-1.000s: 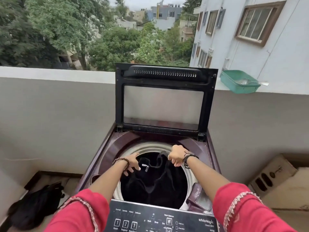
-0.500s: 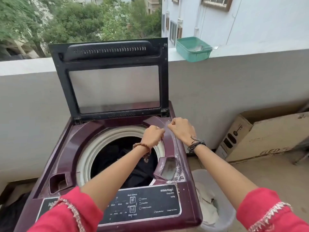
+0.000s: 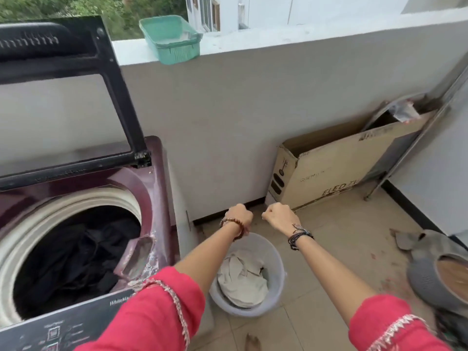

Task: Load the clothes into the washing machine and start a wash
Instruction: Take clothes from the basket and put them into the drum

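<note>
Right, biggest first: top-load washing machine (image 3: 157,178) fills the 9 o'clock side, maroon body, black-framed glass lid (image 3: 76,59) standing open against the parapet wall (image 3: 253,102). White drum ring exposed; dark clothes (image 3: 76,257) lie inside the drum, heaped toward its lower half. Control panel (image 3: 63,328) runs along the 7 o'clock edge, text blurred.

Cardboard box (image 3: 336,171) at 3 o'clock leans against the parapet wall, top flap open, standing on the tiled floor (image 3: 342,249). Metal stand leg just beside it, toward 2 o'clock.

Grey bucket (image 3: 277,262) at 6 o'clock on the floor, just beside the machine's right side; pale cloth (image 3: 240,277) bunched inside it. The left forearm crosses over its near rim.

Grey planter pot (image 3: 428,282) at 4 o'clock, brown fill visible, partly cut by the frame edge.

Green plastic tray (image 3: 172,44) at 12 o'clock sits on top of the parapet, overhanging its inner edge slightly.

Left hand (image 3: 239,215) just below centre, above the bucket: fingers curled into a fist, bead bracelet at the wrist. Nothing visibly held.

Right hand (image 3: 278,216) near it, slightly apart toward 3 o'clock: also fisted, dark thread bands at the wrist. Nothing visibly held.

Both red sleeves enter from 6 o'clock.
</note>
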`<action>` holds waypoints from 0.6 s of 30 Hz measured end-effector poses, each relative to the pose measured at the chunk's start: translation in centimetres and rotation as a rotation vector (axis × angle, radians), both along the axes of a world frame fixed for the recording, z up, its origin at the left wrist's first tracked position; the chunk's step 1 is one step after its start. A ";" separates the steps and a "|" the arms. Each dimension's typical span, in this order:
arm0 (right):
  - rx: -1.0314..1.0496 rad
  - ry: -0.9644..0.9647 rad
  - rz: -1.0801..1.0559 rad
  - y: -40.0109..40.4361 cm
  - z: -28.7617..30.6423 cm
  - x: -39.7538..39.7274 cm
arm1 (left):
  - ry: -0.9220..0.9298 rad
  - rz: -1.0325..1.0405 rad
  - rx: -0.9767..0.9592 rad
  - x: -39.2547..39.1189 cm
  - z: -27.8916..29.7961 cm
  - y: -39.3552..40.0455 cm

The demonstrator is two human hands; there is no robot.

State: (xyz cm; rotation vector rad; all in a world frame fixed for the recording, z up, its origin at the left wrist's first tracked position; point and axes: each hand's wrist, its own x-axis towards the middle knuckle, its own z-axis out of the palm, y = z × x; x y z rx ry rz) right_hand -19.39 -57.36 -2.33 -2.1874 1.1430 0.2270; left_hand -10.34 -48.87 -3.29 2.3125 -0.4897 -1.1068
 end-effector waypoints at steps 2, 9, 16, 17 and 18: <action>0.030 0.012 0.014 -1.2 -1.8 -0.6 | -0.024 -0.033 0.060 -1.0 -2.4 -0.9; 0.189 0.041 -0.013 -3.3 -9.9 -1.8 | -0.072 -0.065 0.227 -2.2 -11.8 -1.2; 0.287 0.088 -0.052 -5.5 -21.9 -2.3 | -0.145 -0.109 0.375 -1.4 -24.7 -0.5; 0.311 0.092 -0.066 -5.9 -24.1 -2.3 | -0.141 -0.117 0.394 -1.2 -26.9 -0.5; 0.332 0.096 -0.082 -6.1 -26.2 -2.4 | -0.137 -0.122 0.409 -1.2 -28.9 -0.4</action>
